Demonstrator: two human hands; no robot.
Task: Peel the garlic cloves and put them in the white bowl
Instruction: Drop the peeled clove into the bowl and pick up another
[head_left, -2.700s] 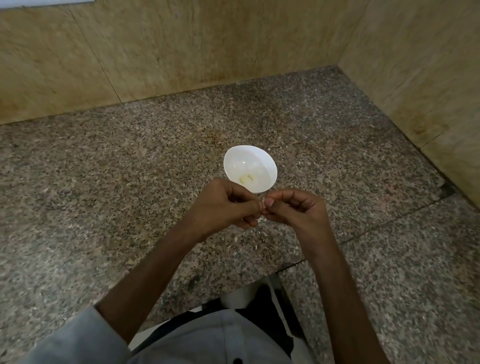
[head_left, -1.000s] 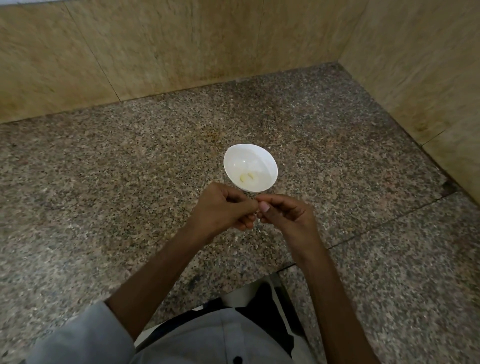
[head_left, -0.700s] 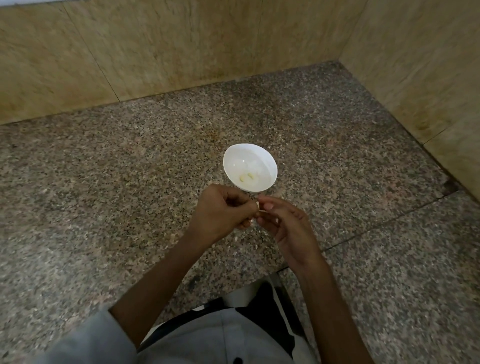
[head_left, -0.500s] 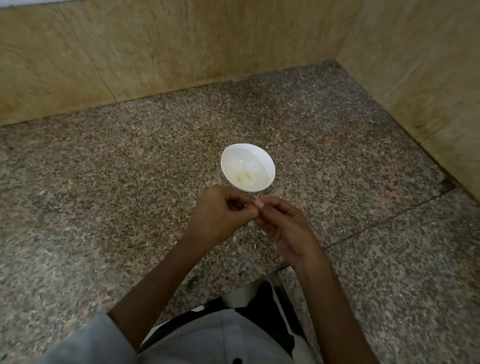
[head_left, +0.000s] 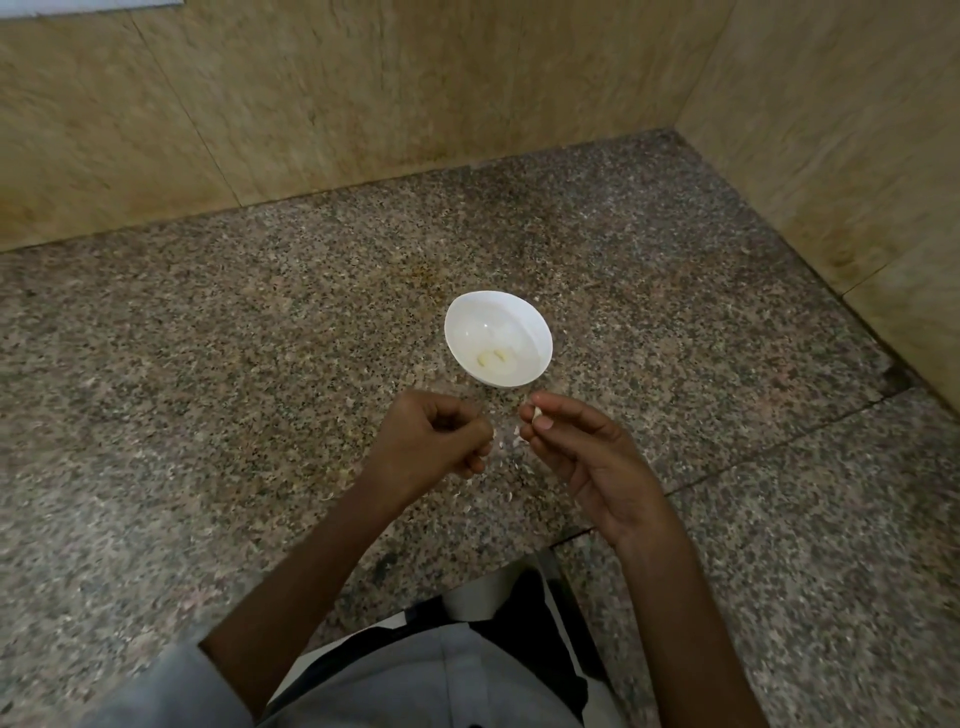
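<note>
The hands have parted: the left hand (head_left: 435, 441) is curled, its contents unseen; the right hand (head_left: 589, 460) pinches the garlic clove (head_left: 536, 412) just nearside of the white bowl (head_left: 519, 325). Light, firm, likely slippery, it suits a fingertip side-pinch.

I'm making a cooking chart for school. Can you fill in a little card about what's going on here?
right hand: pinches a garlic clove just in front of the bowl
left hand: fingers curled; anything inside is hidden
white bowl: stands on the counter, two peeled cloves inside
counter: speckled stone, bits of peel between the hands
</note>
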